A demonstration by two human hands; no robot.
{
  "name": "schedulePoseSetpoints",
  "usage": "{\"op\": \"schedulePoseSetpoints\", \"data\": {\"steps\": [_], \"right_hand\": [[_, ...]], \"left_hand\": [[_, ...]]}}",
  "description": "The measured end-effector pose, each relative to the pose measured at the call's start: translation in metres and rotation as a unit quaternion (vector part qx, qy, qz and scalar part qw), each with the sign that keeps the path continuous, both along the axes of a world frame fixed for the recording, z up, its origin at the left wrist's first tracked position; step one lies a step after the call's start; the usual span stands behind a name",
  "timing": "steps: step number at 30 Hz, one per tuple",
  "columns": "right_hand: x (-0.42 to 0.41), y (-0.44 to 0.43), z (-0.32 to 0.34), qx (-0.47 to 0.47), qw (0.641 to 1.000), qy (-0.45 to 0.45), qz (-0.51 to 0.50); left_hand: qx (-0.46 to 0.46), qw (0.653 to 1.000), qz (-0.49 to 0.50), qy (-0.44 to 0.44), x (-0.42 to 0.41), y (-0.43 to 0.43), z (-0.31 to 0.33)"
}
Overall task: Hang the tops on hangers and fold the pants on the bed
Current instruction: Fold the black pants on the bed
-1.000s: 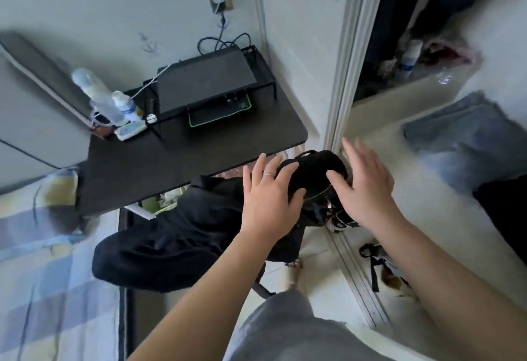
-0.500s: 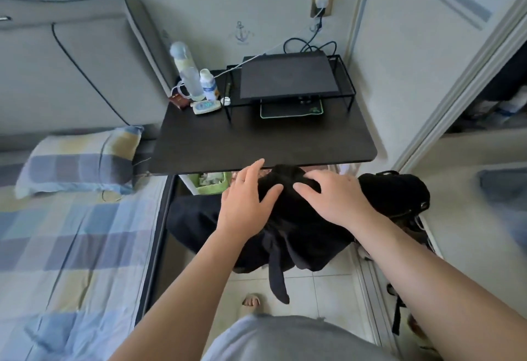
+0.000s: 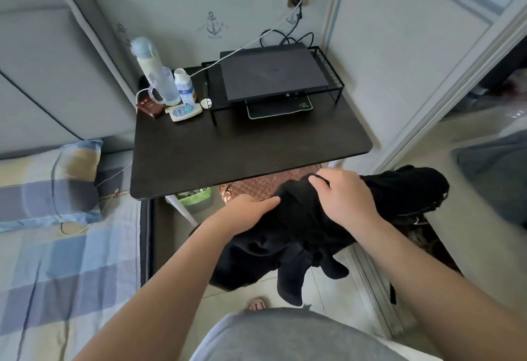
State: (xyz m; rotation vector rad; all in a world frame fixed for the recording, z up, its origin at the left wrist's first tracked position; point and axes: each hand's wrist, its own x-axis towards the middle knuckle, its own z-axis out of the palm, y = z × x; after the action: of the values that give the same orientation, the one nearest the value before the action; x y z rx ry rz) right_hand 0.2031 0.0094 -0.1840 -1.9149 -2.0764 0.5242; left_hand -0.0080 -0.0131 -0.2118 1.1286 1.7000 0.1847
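Beyond both grips juts a dark table (image 3: 251, 144), bed (image 3: 65, 246) to their left; left hand (image 3: 248, 212) and right hand (image 3: 345, 198) clutch the black garment (image 3: 296, 235) bunched above the floor.

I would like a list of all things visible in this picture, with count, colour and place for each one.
black garment: 1, black, held above the floor
desk: 1, dark brown, beside the bed
laptop: 1, black, on a wire stand on the desk
bottles: 2, pale blue and white, desk's back left corner
pillow: 1, blue and yellow checks, on the bed
green bin: 1, under the desk
left hand: gripping the garment
right hand: gripping the garment
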Motion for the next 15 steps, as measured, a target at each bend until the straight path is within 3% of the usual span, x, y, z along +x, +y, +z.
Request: {"op": "schedulePoseSetpoints", "data": {"steps": [4, 7, 9, 12, 15], "right_hand": [[-0.006, -0.019, 0.005, 0.139, 0.979, 0.136, -0.054], [-0.009, -0.031, 0.023, 0.223, 0.952, 0.195, -0.072], [-0.007, -0.038, 0.037, 0.255, 0.934, 0.237, -0.08], [-0.003, -0.05, 0.058, 0.282, 0.906, 0.303, -0.082], [-0.009, -0.069, 0.078, 0.283, 0.886, 0.365, -0.042]], "left_hand": [[0.034, 0.995, 0.047, -0.083, 0.01, 0.012, 0.009], [0.088, 0.963, 0.106, -0.23, 0.013, 0.003, 0.02], [0.107, 0.923, 0.131, -0.345, 0.015, -0.009, 0.027], [0.042, 0.825, 0.177, -0.535, 0.016, -0.029, 0.041], [0.006, 0.762, 0.195, -0.618, 0.015, -0.048, 0.057]]}}
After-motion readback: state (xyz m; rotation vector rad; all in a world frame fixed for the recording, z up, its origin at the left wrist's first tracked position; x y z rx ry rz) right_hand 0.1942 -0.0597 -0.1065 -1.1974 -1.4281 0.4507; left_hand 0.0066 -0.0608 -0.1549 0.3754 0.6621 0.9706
